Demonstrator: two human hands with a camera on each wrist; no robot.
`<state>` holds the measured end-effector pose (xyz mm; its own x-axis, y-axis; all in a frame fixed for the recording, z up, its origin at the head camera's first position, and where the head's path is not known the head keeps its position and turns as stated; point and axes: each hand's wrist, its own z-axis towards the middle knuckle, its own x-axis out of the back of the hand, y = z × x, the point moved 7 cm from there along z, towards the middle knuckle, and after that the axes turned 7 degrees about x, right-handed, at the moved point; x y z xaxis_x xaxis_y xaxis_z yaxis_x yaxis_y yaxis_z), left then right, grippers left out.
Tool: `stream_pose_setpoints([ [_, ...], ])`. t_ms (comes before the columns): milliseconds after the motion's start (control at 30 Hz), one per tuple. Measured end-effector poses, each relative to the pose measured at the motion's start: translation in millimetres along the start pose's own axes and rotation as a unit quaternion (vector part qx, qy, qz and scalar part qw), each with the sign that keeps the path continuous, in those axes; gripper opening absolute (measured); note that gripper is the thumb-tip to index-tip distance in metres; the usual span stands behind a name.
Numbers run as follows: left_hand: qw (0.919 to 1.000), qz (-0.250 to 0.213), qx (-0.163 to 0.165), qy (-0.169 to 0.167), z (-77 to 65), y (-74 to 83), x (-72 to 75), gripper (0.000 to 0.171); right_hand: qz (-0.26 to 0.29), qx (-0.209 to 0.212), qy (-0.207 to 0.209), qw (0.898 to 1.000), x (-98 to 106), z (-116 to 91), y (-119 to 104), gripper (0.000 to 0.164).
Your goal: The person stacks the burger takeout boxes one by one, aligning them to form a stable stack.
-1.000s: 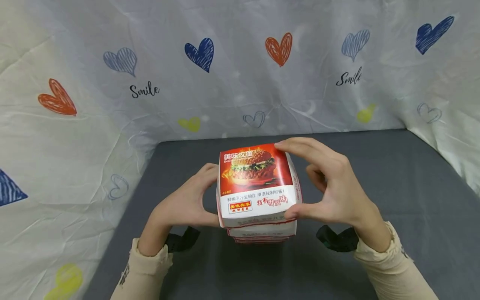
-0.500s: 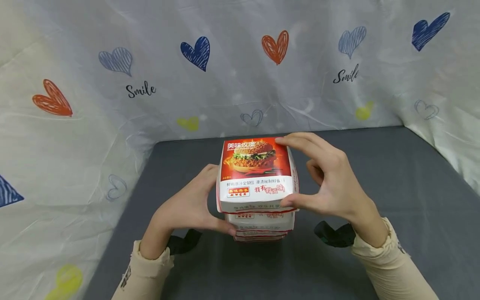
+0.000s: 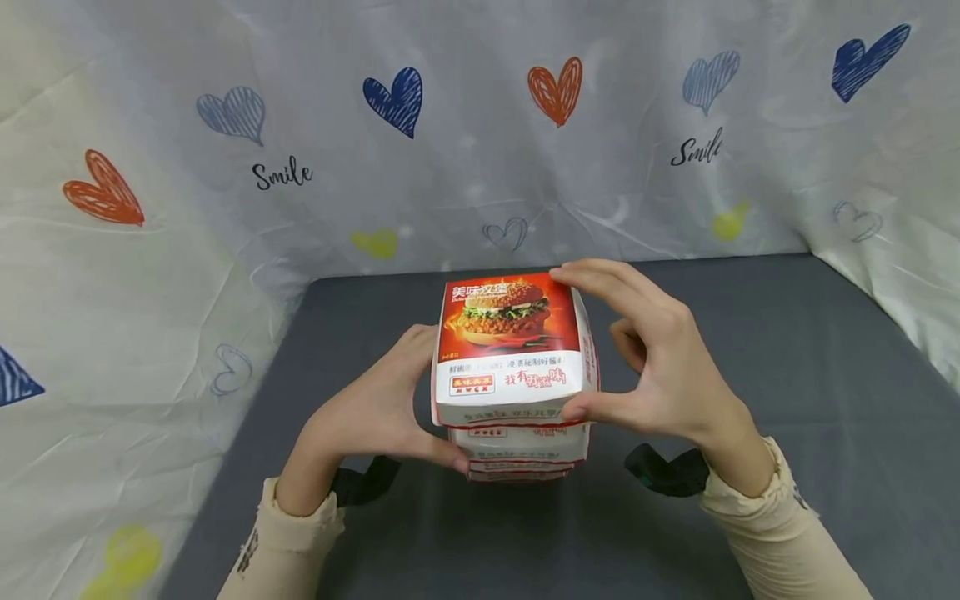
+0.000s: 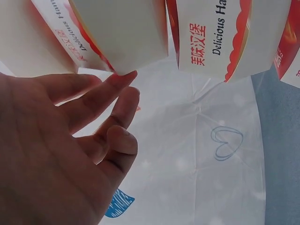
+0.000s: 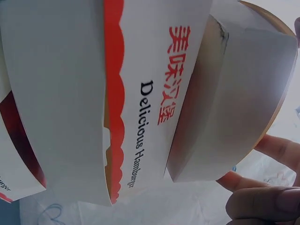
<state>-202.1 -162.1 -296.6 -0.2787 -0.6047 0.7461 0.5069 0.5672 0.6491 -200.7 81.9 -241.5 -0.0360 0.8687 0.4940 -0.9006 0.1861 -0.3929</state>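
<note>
A red-and-white paper hamburger box [image 3: 510, 350] with a burger picture on its lid tops a stack of similar boxes, one of which is a lower box [image 3: 517, 443] showing its white front. My right hand [image 3: 660, 358] holds the top box, its thumb at the near right corner and a fingertip at the far right corner. From the left, my left hand [image 3: 375, 408] grips the stack, with the thumb on the lower box's front. Its other fingers go out of sight behind the boxes in the head view; in the left wrist view, fingertips [image 4: 126, 75] touch a box edge.
A dark grey table [image 3: 825, 400] lies under the stack. White cloth [image 3: 465, 167] printed with hearts and "Smile" hangs behind it and along both sides. A dark wrist strap [image 3: 667, 471] sits at the right wrist, and another dark strap [image 3: 367, 483] at the left.
The top box has shifted slightly away from me, so more of the lower box's front shows. My left thumb has slid from the top box onto the lower one.
</note>
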Motion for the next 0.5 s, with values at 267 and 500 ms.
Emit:
stream_pose_setpoints([
  [267, 1.0, -0.002, -0.002, 0.001, 3.5, 0.9, 4.5, 0.118, 0.014, 0.013, 0.0, 1.0, 2.3, 1.4, 0.6, 0.102],
  [500, 1.0, -0.004, -0.002, -0.007, 0.0, -1.6, 1.6, 0.117, 0.028, 0.014, -0.002, 1.0, 1.2, -0.5, -0.9, 0.102],
])
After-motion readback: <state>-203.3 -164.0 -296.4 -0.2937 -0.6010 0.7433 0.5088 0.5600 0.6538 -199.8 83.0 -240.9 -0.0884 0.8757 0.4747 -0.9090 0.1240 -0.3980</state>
